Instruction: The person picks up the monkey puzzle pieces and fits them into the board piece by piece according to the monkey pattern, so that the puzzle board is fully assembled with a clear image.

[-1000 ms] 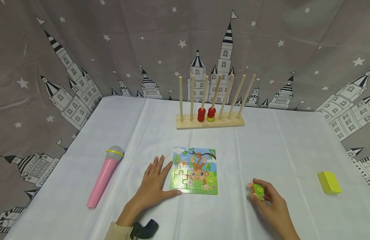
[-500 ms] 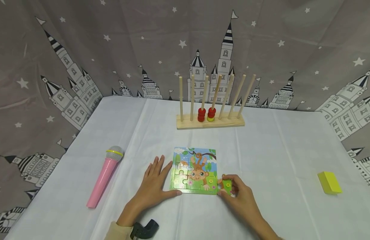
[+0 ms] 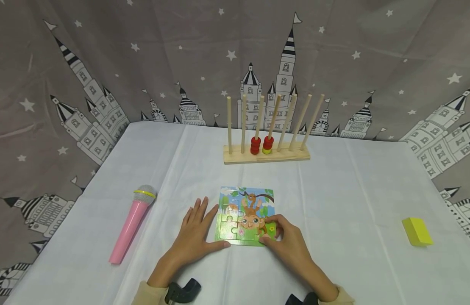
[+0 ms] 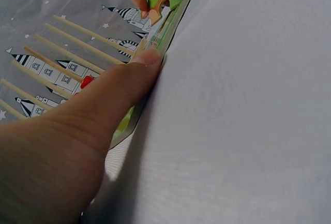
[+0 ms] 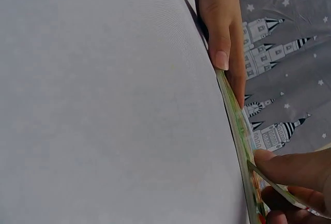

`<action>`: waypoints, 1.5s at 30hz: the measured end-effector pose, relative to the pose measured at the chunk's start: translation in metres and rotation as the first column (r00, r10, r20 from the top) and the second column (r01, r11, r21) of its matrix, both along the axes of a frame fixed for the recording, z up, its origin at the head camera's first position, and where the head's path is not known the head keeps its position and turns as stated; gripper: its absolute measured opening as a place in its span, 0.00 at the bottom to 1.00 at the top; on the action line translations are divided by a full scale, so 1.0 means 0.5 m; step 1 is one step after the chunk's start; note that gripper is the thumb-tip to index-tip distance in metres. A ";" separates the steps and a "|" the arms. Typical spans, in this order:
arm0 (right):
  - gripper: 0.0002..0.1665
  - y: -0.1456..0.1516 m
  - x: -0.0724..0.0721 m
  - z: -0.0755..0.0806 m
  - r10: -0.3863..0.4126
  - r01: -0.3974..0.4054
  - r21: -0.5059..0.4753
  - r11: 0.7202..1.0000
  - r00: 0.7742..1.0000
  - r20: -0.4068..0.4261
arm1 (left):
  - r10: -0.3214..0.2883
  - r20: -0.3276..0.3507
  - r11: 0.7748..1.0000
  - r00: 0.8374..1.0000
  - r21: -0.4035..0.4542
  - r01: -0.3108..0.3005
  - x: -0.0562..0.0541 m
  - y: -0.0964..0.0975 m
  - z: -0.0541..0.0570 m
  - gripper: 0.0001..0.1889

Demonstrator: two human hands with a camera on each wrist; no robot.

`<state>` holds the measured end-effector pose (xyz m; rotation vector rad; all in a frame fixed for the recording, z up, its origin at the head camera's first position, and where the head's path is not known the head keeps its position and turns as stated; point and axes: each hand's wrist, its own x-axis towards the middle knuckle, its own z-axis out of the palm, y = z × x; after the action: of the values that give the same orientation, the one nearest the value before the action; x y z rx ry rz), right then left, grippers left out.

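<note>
A square wooden jigsaw puzzle with a monkey hanging from a branch lies on the white cloth. My left hand rests flat along its left side, fingers spread, its thumb touching the near edge. Between thumb and fingers, my right hand pinches a green and brown puzzle piece over the puzzle's near right corner. Seen from the right wrist, the piece tilts, one edge down at the puzzle's surface. My right hand hides part of that corner.
A pink toy microphone lies to the left. At the back stands a wooden peg rack with red and yellow rings on two pegs. A yellow block sits far right. Behind the table hangs a grey castle-print curtain.
My right hand has moved left with the puzzle piece, from the bare cloth to over the puzzle's near right corner. The left hand has stayed in place.
</note>
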<state>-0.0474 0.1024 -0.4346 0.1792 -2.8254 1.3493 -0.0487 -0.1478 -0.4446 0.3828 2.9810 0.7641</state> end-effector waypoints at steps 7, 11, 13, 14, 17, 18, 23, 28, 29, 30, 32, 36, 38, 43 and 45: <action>0.32 -0.015 -0.010 0.004 0.017 -0.018 0.040 0.999 0.999 0.029 | 0.000 -0.001 1.000 1.000 0.002 0.000 -0.001 0.001 0.001 0.52; 0.37 -0.019 -0.012 0.006 0.021 -0.023 0.091 0.996 1.000 0.021 | 0.000 -0.005 1.000 1.000 -0.001 0.000 -0.001 0.001 0.001 0.52; 0.35 -0.020 -0.012 0.006 0.025 -0.026 0.113 0.993 1.000 0.012 | 0.002 -0.006 1.000 1.000 -0.001 -0.002 -0.001 0.001 0.001 0.52; 0.35 -0.020 -0.012 0.006 0.026 -0.026 0.122 0.992 1.000 0.005 | 0.002 -0.006 1.000 1.000 -0.001 -0.002 0.000 0.001 0.001 0.52; 0.35 -0.020 -0.010 0.005 0.032 -0.029 0.144 0.989 0.999 -0.014 | 0.003 -0.007 1.000 1.000 -0.001 -0.003 0.000 0.001 0.001 0.52; 0.35 -0.020 -0.009 0.005 0.033 -0.030 0.150 0.988 0.999 -0.017 | 0.002 -0.007 1.000 1.000 0.000 -0.002 0.000 0.001 0.002 0.52; 0.37 -0.020 -0.005 0.005 0.031 -0.025 0.189 0.982 0.999 -0.029 | 0.004 -0.006 1.000 1.000 -0.004 -0.004 0.000 0.000 0.002 0.52; 0.38 -0.021 -0.001 0.006 0.056 -0.041 0.286 0.957 0.997 -0.046 | 0.007 -0.006 1.000 1.000 -0.003 -0.007 0.000 0.000 0.002 0.52; 0.38 -0.022 0.000 0.006 0.063 -0.045 0.310 0.950 0.997 -0.049 | 0.008 -0.006 1.000 1.000 -0.001 -0.008 0.000 0.000 0.002 0.52; 0.38 -0.022 0.002 0.006 0.071 -0.050 0.330 0.943 0.996 -0.053 | 0.007 -0.007 1.000 1.000 0.001 -0.007 0.000 0.000 0.002 0.52; 0.38 -0.023 0.005 0.006 0.091 -0.063 0.366 0.929 0.994 -0.059 | 0.007 -0.007 1.000 1.000 0.004 -0.007 0.000 0.000 0.002 0.52; 0.37 -0.025 0.012 0.006 0.119 -0.082 0.404 0.911 0.991 -0.068 | 0.005 -0.011 1.000 1.000 0.004 -0.005 0.000 0.001 0.001 0.52; 0.36 -0.026 0.014 0.005 0.129 -0.085 0.418 0.904 0.988 -0.079 | 0.005 -0.014 1.000 1.000 0.005 -0.005 0.000 0.001 0.001 0.52; 0.33 -0.030 0.021 0.005 0.153 -0.063 0.503 0.862 0.978 -0.140 | 0.006 -0.017 1.000 1.000 0.008 -0.006 0.000 0.001 0.001 0.52; 0.31 -0.033 0.026 0.004 0.169 -0.047 0.546 0.836 0.970 -0.174 | 0.006 -0.017 1.000 1.000 0.008 -0.006 0.000 0.001 0.001 0.52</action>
<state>-0.0346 0.0860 -0.4323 0.4627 -2.9515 0.4571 -0.0488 -0.1473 -0.4441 0.3826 2.9971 0.7770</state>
